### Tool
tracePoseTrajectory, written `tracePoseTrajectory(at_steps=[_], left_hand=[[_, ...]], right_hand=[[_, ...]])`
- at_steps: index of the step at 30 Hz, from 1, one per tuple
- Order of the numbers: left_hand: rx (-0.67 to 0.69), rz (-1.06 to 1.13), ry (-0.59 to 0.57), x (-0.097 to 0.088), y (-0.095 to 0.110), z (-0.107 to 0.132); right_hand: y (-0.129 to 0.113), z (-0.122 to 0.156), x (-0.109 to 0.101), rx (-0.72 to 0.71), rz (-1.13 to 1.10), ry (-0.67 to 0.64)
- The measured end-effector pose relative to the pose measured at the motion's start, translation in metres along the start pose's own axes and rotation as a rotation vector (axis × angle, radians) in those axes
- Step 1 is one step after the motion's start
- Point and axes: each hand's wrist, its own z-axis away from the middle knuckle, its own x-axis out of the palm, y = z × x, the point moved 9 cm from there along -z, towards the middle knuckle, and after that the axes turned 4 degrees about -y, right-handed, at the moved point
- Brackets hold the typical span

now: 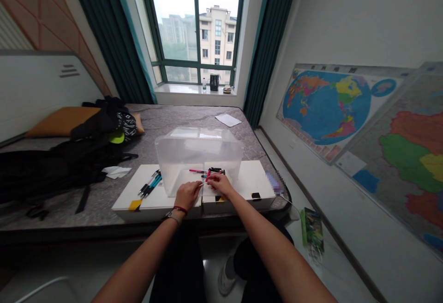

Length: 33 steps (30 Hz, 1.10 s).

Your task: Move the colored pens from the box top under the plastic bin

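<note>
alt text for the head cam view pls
The left hand and right hand work at the near edge of a clear plastic box, with red and black pens visible through it. Blue pens lie on a white box to the left, all on a grey mattress below a window, with a world map on the right wall.

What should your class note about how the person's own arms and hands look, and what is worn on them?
The left forearm and right forearm are bare, with no sleeves or gloves. The left hand has a thin red cord and a grey band at the wrist; the right hand shows neither.
</note>
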Motion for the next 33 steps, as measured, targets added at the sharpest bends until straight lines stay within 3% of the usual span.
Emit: tracePoseTrajectory(at_steps=[5,9,12,16,19,27,33], left_hand=[[0.063,0.016,-0.034,0.003,0.003,0.000],[0.075,0.026,-0.045,0.004,0.004,-0.001],[0.039,0.041,-0.028,0.002,0.004,-0.001],[-0.029,0.036,-0.001,-0.004,0.003,0.000],[-0.047,0.032,0.008,-0.008,0.004,0.000],[-0.050,0.003,0.019,-0.009,0.006,0.000],[-0.037,-0.054,-0.004,-0.007,0.007,-0.001]], right_hand=[[-0.001,-0.002,0.010,-0.044,0.179,-0.120],[-0.004,-0.002,0.010,-0.068,0.222,-0.139],[-0.005,-0.001,0.004,-0.044,0.092,-0.074],[-0.001,0.003,-0.014,0.021,-0.129,0.160],[-0.001,0.005,-0.019,0.032,-0.193,0.249],[-0.001,0.007,-0.019,0.045,-0.355,0.281],[0.000,0.005,-0.011,0.027,-0.098,0.176]])
